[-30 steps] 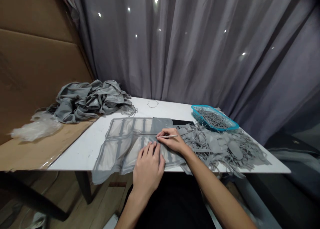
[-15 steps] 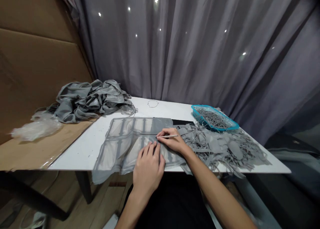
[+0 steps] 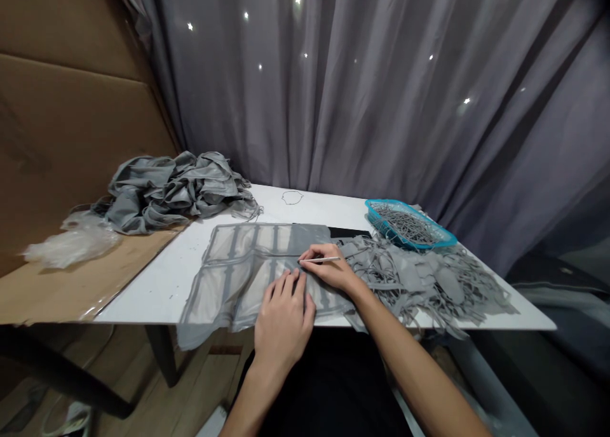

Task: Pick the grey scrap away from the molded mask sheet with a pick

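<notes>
A thin grey sheet (image 3: 229, 278), translucent and divided by darker bands into several pale panels, lies over the front of the white table and hangs a little past its edge. My left hand (image 3: 284, 307) rests flat on it, fingers stretched out. Just beyond those fingertips, my right hand (image 3: 328, 267) pinches a slim, pale pen-shaped tool (image 3: 326, 260). The tool's dark tip is at the sheet, close to a seam between panels; whether it is a pen or a blade I cannot make out. Part of a black mat (image 3: 350, 232) shows beneath the sheet's far right side.
Grey strips and scraps (image 3: 424, 278) heap up beside my right forearm. Behind them stands a blue basket (image 3: 445, 239) of thin grey strips. At left are crumpled grey fabric (image 3: 176, 192), clear plastic (image 3: 76, 240) and cardboard (image 3: 61, 291). A thin loop (image 3: 291, 197) lies near the curtain (image 3: 305, 107).
</notes>
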The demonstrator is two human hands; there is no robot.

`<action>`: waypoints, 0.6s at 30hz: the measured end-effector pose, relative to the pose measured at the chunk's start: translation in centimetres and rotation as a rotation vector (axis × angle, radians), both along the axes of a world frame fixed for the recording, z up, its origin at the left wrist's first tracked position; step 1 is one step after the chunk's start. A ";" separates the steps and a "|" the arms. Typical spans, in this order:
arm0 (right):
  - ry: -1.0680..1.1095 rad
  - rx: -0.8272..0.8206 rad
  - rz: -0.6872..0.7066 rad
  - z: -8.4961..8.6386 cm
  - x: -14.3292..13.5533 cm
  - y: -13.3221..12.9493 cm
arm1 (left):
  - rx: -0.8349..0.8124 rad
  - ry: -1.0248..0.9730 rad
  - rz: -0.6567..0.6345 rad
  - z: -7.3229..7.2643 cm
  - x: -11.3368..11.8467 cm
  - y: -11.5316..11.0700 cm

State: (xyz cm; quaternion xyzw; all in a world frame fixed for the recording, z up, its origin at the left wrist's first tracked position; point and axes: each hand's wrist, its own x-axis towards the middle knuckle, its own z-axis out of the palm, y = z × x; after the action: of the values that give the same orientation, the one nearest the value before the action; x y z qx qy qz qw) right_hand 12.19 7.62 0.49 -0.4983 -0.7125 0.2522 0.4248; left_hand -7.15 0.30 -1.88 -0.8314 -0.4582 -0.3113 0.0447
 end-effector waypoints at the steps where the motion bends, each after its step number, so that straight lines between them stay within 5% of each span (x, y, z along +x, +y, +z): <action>1: -0.001 0.004 0.000 0.0 0.0 0.0 | -0.002 0.003 0.001 0.0 0.0 0.0; 18: 0.065 0.002 0.005 -0.5 0.3 0.3 | -0.026 -0.010 0.003 0.0 0.2 -0.2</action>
State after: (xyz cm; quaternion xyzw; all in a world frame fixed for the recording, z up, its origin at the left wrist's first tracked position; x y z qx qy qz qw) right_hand 12.49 7.88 -0.06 -0.4875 -0.6998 0.2686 0.4478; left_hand -6.98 0.08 -1.85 -0.8296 -0.4636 -0.3096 0.0321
